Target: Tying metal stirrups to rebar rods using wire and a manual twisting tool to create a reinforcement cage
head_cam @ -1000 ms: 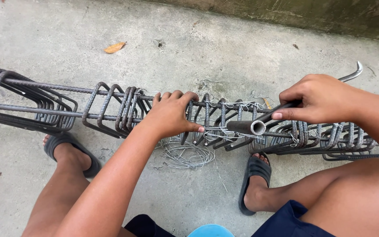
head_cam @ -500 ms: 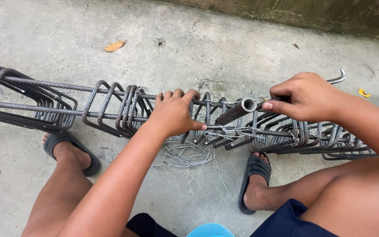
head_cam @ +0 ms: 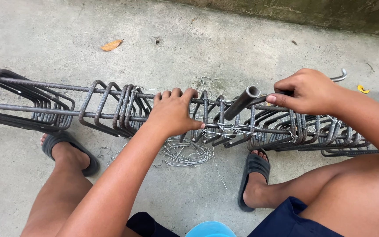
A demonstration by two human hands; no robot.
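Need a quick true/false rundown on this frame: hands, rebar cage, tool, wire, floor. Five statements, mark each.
1. The left hand grips the rebar cage from above. True.
2. The right hand is empty. False: its fingers hold a metal tool whose tube end points toward the left hand.
3. A loose coil of thin wire lies on the concrete floor beneath the cage. True.
4. The cage stands upright against the wall. False: it lies lengthwise across the floor, in front of the person's knees.
5. The person is barefoot. False: both feet wear dark sandals, left and right.
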